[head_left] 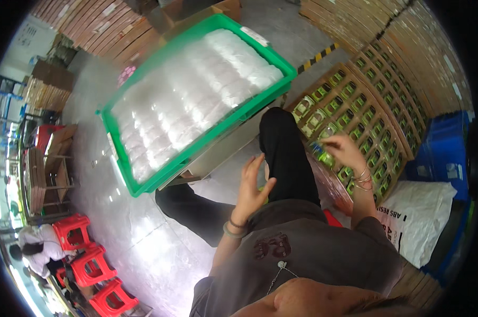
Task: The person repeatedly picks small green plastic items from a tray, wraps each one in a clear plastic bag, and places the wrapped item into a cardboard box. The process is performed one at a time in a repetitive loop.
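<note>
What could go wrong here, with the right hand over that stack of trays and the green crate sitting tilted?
1. The right hand holds a small green part over the cardboard tray of like parts; its grip looks loose, so the part might drop or land in the wrong cell.
2. The green crate of white bagged pieces appears tilted on a box; a knee nudge could slide it.
3. The left hand is open and empty, steadying nothing.
</note>
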Tool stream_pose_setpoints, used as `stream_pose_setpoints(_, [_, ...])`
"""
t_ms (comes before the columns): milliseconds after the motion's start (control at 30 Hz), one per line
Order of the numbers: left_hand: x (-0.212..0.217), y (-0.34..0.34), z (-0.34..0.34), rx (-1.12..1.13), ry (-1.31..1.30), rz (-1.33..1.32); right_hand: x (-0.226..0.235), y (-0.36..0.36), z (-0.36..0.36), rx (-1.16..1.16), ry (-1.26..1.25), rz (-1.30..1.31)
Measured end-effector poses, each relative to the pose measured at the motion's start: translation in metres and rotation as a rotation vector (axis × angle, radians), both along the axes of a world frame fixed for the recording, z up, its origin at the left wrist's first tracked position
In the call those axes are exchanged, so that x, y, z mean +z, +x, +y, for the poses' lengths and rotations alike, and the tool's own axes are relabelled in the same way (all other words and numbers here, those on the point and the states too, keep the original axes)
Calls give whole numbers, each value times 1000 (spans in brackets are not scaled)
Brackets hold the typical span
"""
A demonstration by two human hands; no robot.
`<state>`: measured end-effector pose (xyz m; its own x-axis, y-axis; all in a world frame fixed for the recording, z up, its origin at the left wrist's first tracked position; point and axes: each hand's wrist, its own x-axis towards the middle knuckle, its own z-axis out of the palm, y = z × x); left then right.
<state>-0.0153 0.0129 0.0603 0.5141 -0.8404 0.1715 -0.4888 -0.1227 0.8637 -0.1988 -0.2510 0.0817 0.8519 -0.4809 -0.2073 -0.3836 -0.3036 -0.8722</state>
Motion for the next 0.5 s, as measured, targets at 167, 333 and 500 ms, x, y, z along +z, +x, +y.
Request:
stream_pose_setpoints(167, [25, 3, 3, -121, -91, 88, 33, 96, 65, 727, 358, -118])
stream_pose_setpoints(333, [1, 8, 32, 92, 10, 540, 77, 186, 46, 574, 9, -152])
stream_pose_setpoints(500, [-21, 6, 37, 362, -122, 1009, 29, 325, -20, 348, -820, -413])
